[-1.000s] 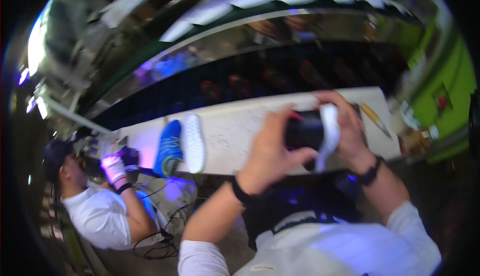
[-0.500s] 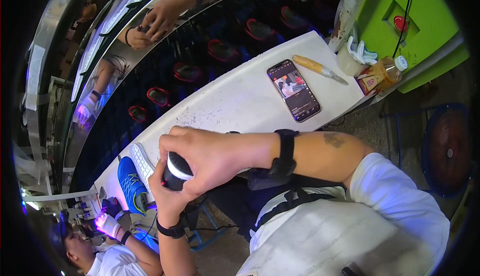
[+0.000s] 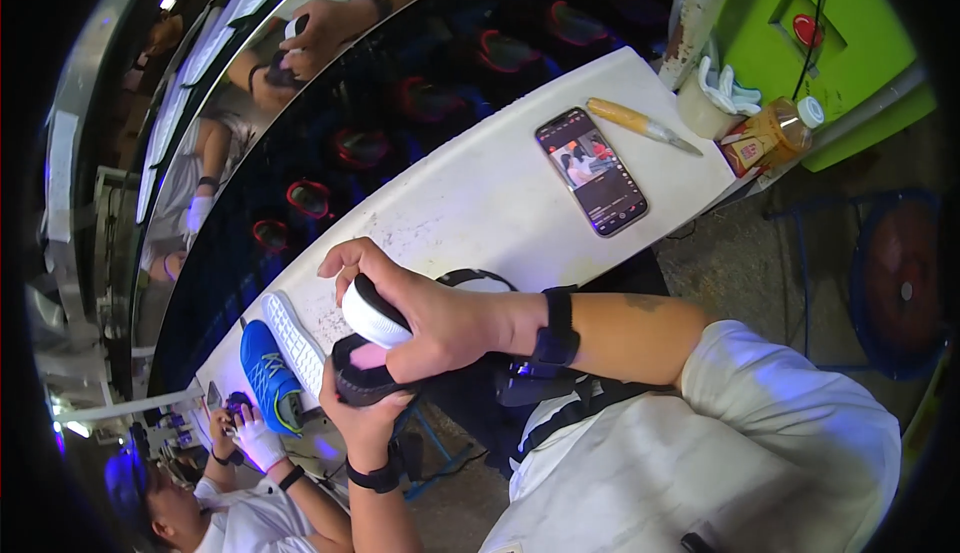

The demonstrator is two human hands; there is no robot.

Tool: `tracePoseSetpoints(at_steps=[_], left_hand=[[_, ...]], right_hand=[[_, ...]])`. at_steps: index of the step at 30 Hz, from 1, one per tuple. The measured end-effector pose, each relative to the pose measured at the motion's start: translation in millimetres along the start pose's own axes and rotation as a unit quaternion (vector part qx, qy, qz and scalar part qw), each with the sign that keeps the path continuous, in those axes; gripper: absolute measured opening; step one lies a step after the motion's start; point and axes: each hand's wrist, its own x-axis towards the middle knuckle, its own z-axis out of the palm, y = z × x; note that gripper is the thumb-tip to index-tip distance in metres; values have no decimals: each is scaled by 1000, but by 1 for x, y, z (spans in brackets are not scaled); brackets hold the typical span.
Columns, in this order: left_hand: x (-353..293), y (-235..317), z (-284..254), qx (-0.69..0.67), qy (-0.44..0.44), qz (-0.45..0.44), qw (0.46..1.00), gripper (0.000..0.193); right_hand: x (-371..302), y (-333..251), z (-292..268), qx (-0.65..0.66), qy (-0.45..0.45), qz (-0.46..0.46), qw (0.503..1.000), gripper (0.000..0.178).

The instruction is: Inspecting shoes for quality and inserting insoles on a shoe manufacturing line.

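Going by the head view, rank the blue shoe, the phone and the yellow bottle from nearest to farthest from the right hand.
From the right hand, which holds a dark shoe:
1. Blue shoe, lower left at the table's end.
2. Phone, upper right, flat on the white table.
3. Yellow bottle, far right at the table's edge.

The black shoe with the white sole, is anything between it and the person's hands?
No. Both hands grip the black shoe directly: the right hand wraps over its white sole from above, the left hand supports it from below. Nothing visible lies between them.
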Motion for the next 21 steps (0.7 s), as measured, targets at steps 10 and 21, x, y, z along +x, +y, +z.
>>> tracePoseSetpoints(at_steps=[10, 21], left_hand=[[66, 94, 46, 308, -118, 152, 931, 59], [61, 69, 56, 244, -45, 304, 920, 86]], right_hand=[[13, -65, -41, -130, -50, 119, 983, 81], [-10, -54, -30, -100, 23, 32, 994, 83]])
